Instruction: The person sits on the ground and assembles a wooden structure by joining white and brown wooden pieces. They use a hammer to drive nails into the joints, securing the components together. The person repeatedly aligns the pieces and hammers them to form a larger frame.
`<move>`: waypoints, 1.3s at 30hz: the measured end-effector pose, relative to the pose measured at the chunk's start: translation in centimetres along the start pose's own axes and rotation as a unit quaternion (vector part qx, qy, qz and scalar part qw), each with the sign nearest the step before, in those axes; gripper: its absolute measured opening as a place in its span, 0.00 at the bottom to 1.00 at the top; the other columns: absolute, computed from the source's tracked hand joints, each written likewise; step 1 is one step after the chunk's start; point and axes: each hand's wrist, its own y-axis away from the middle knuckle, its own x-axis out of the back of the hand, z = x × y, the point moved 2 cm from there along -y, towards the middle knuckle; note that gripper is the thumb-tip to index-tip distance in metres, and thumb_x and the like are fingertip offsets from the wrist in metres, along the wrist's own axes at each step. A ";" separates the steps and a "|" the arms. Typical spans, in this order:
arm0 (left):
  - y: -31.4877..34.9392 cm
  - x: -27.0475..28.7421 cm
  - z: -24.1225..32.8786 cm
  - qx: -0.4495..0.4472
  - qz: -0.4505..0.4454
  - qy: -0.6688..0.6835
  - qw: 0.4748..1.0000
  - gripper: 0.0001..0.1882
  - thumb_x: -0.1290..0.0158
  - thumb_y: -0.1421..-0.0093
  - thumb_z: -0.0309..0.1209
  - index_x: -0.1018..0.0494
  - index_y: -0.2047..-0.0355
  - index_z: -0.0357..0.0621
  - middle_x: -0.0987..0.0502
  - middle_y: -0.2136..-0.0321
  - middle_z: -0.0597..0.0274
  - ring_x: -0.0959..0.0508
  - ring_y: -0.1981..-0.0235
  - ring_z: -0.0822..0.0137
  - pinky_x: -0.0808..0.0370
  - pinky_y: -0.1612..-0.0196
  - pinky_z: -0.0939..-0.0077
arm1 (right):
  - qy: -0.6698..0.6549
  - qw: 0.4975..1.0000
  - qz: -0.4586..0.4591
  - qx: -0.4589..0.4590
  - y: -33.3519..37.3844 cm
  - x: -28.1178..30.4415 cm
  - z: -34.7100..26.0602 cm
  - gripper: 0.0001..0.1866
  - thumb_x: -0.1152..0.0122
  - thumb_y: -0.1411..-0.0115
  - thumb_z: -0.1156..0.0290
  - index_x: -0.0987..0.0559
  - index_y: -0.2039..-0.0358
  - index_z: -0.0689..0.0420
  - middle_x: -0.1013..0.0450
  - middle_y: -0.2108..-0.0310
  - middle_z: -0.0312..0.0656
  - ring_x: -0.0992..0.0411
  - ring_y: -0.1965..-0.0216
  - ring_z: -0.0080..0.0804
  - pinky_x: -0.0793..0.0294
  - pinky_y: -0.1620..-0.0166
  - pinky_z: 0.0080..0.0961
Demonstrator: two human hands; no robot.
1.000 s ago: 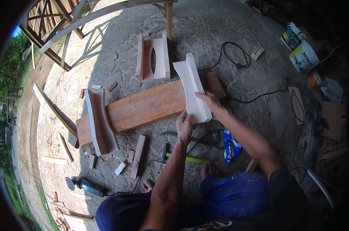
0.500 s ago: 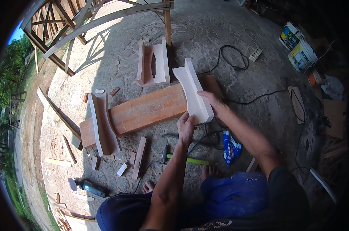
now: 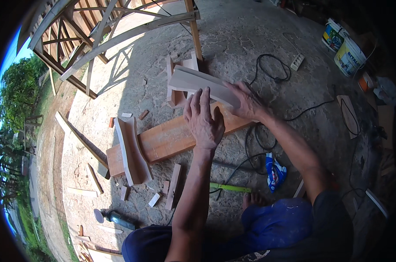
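A pale curved wooden piece with a raised strip (image 3: 193,82) is held up over the far end of a brown plank (image 3: 165,142). My right hand (image 3: 246,102) grips its right end, thumb and fingers about the edge. My left hand (image 3: 204,120) is open, its fingers stretched toward the near curved edge; whether the fingertips touch it I cannot tell. A similar curved piece (image 3: 133,150) lies across the plank's left end. Behind the held piece, another wooden assembly (image 3: 176,99) is partly hidden on the concrete floor.
A grinder (image 3: 120,219) lies at lower left near wood offcuts (image 3: 174,187). A green handle (image 3: 230,187) and a blue-white bag (image 3: 275,173) lie near my feet. Black cable (image 3: 268,56), a power strip (image 3: 297,62) and buckets (image 3: 350,56) are right. A timber frame (image 3: 132,36) stands far left.
The held piece has been lifted and turned, its free end swinging left. My left hand has let go of its near end and opened; my right hand still holds it.
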 end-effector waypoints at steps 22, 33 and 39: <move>3.6 4.1 -16.8 -0.073 -0.353 -0.154 0.920 0.45 0.30 0.53 0.43 0.37 0.38 0.43 0.31 0.47 0.50 0.32 0.45 0.47 0.34 0.42 0.52 | 0.195 0.929 0.061 0.309 -2.9 -13.1 0.1 0.46 0.31 0.53 0.69 0.37 0.31 0.48 0.37 0.44 0.41 0.38 0.42 0.41 0.42 0.34 0.45; 4.9 5.3 -21.4 0.043 -0.205 -0.089 0.974 0.51 0.26 0.55 0.43 0.41 0.36 0.39 0.32 0.41 0.43 0.35 0.38 0.40 0.35 0.36 0.50 | 0.093 0.971 -0.040 0.216 -3.3 -13.1 0.7 0.48 0.22 0.55 0.59 0.34 0.33 0.49 0.35 0.42 0.41 0.37 0.39 0.44 0.41 0.33 0.46; 8.1 6.9 -23.6 0.358 -0.273 0.045 0.892 0.48 0.28 0.51 0.45 0.39 0.39 0.29 0.24 0.54 0.45 0.22 0.55 0.56 0.24 0.52 0.64 | 0.061 0.982 -0.055 0.167 -3.4 -12.3 2.2 0.48 0.25 0.50 0.53 0.37 0.30 0.48 0.36 0.38 0.43 0.39 0.36 0.46 0.46 0.32 0.51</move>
